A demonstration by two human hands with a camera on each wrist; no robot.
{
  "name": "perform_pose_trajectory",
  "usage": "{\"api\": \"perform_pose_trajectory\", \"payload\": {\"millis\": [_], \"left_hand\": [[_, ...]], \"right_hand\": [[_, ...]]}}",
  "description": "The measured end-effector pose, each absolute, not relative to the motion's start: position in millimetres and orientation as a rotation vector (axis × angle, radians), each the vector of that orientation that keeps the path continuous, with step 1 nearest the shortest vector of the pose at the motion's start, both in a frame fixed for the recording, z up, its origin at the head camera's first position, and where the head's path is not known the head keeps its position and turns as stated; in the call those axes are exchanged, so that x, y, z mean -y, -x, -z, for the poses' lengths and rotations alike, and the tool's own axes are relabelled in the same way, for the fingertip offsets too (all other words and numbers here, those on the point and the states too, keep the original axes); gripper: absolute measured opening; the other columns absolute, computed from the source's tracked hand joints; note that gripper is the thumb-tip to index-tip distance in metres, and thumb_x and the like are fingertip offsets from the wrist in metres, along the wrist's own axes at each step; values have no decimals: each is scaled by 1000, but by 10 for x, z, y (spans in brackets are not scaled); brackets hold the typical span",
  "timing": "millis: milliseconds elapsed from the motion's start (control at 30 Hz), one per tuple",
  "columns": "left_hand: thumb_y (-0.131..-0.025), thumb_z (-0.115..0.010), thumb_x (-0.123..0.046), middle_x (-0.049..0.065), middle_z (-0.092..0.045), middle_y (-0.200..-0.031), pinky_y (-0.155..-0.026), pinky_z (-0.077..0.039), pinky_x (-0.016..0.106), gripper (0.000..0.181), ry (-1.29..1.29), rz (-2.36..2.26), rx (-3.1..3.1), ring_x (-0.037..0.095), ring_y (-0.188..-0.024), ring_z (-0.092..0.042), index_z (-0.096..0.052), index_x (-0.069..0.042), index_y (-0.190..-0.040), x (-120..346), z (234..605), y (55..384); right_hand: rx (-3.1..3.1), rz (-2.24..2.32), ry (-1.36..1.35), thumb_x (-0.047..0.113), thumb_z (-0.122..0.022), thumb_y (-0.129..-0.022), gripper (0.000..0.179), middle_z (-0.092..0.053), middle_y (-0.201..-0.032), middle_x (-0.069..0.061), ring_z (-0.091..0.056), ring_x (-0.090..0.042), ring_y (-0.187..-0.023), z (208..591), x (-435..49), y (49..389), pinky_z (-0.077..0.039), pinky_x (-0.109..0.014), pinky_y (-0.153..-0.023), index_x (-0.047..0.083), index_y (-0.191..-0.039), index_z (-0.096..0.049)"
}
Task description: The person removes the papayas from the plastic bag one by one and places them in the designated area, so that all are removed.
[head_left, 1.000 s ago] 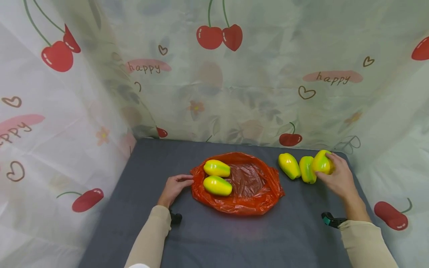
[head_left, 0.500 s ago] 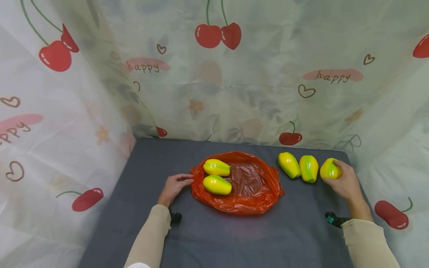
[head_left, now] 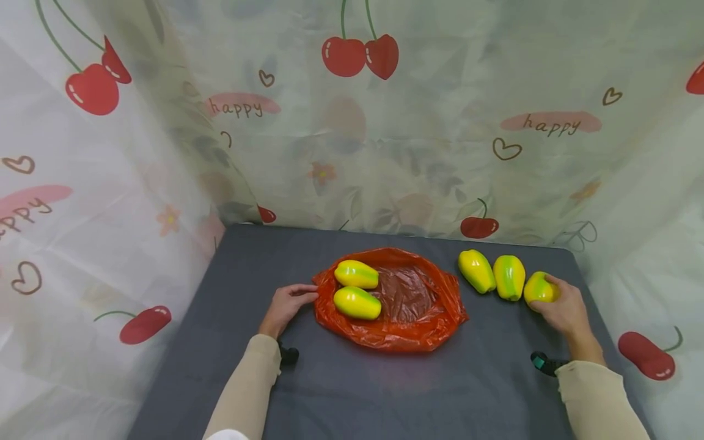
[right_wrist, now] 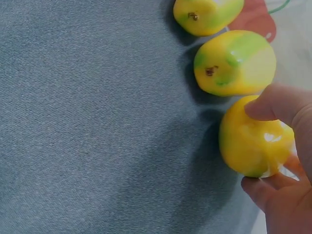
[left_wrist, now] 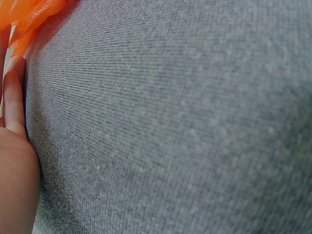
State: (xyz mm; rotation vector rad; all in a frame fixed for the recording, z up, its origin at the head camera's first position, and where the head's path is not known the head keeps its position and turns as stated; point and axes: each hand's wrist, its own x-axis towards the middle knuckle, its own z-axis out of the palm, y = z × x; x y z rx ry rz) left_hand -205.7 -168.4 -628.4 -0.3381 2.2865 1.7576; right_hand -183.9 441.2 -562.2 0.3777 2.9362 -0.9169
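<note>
An orange-red plastic bag [head_left: 409, 339] lies spread with its mouth turned up. Two yellow-green papayas [head_left: 356, 303] rest inside it, toward the left. My left hand [head_left: 283, 311] pinches the bag's left rim between thumb and fingers; the left wrist view catches only part of the hand and a bit of orange plastic [left_wrist: 41, 17]. At the far right of the table, my right hand [head_left: 566, 308] holds another papaya [right_wrist: 253, 139], thumb on one side and fingers on the other. It sits at the end of a row, beside the middle papaya [head_left: 509, 278] and the left papaya [head_left: 476, 271].
The grey cloth-covered table [head_left: 418, 397] stretches in front of the bag. A patterned curtain [head_left: 407, 165] with cherries closes off the back and both sides. Dark wrist cameras [head_left: 544, 363] sit on both wrists.
My right hand has brought its papaya from over the middle one to the right and down, to the end of the row. The left hand stays at the bag's rim.
</note>
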Motion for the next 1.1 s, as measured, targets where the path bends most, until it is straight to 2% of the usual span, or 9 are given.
{"api": "perform_pose_trajectory", "payload": {"millis": [200,533,733,867,1033,1100], "left_hand": [[-86,-82,-36,2,-72,-128,-114,-44,48,29,332,-1752,-2300,22,-123,-61,-80,-22,-111,1674,6264,2067],[-85,-83,-37,3,-72,-128,-115,-43,48,31,337,-1763,-2277,23,-124,-61,-80,-22,-111,1690,6245,2055],[-85,-82,-37,3,-73,-127,-117,-42,50,30,344,-1762,-2296,24,-125,-60,-80,-23,-111,1698,6209,2033],[-87,-82,-35,4,-72,-129,-117,-41,51,28,347,-1755,-2294,25,-127,-60,-80,-22,-112,1689,6193,2017],[-87,-82,-34,5,-71,-131,-117,-40,52,27,346,-1754,-2291,26,-128,-59,-80,-22,-111,1678,6206,2006],[-86,-82,-35,5,-71,-131,-117,-40,52,27,344,-1749,-2294,26,-128,-59,-80,-22,-111,1679,6216,2009]], "right_hand": [[-2935,938,-368,15,-69,-89,77,-29,-151,-45,-31,-61,-133,5647,-4410,1832,-31,-73,-106,-9,-152,-34],[-2921,930,-268,11,-70,-87,83,-23,-153,-45,-27,-64,-135,5636,-4411,1853,-27,-75,-107,-10,-154,-26],[-2935,948,-273,14,-73,-85,85,-22,-156,-43,-24,-64,-139,5618,-4367,1893,-24,-76,-110,-8,-155,-28],[-2918,939,-299,18,-74,-87,88,-21,-157,-43,-24,-63,-140,5611,-4372,1902,-24,-76,-111,-9,-155,-26],[-2918,911,-303,23,-76,-87,93,-26,-152,-45,-29,-61,-135,5613,-4395,1900,-29,-74,-109,-14,-154,-23],[-2910,898,-317,25,-76,-88,95,-24,-153,-45,-26,-61,-137,5595,-4390,1891,-27,-75,-110,-14,-154,-21]]}}
